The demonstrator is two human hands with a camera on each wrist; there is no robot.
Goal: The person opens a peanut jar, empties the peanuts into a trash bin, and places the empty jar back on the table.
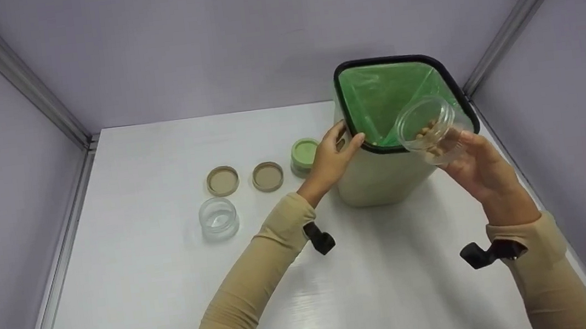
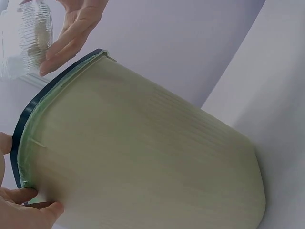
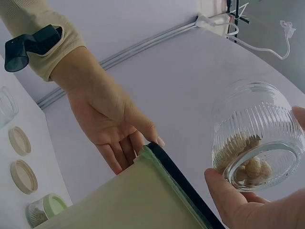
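A pale bin [image 1: 382, 176] with a black rim and a green liner [image 1: 384, 93] stands tilted at the back right of the white table. My left hand [image 1: 332, 155] grips its near-left rim corner, thumb over the edge and fingers on the outer wall [image 3: 107, 129]. My right hand [image 1: 478, 168] holds a ribbed glass jar [image 1: 428, 128] tipped on its side above the bin's right rim. The jar [image 3: 255, 138] has no lid and holds a few round brown nuts. The left wrist view shows the bin wall [image 2: 143, 162] and the jar [image 2: 31, 38] high above it.
Left of the bin lie two tan lids [image 1: 222, 181] [image 1: 267, 177] and a small jar with a green lid [image 1: 304, 156]. An empty glass jar [image 1: 218, 217] stands nearer the front left. Lilac walls close in the table [image 1: 395, 285] on three sides.
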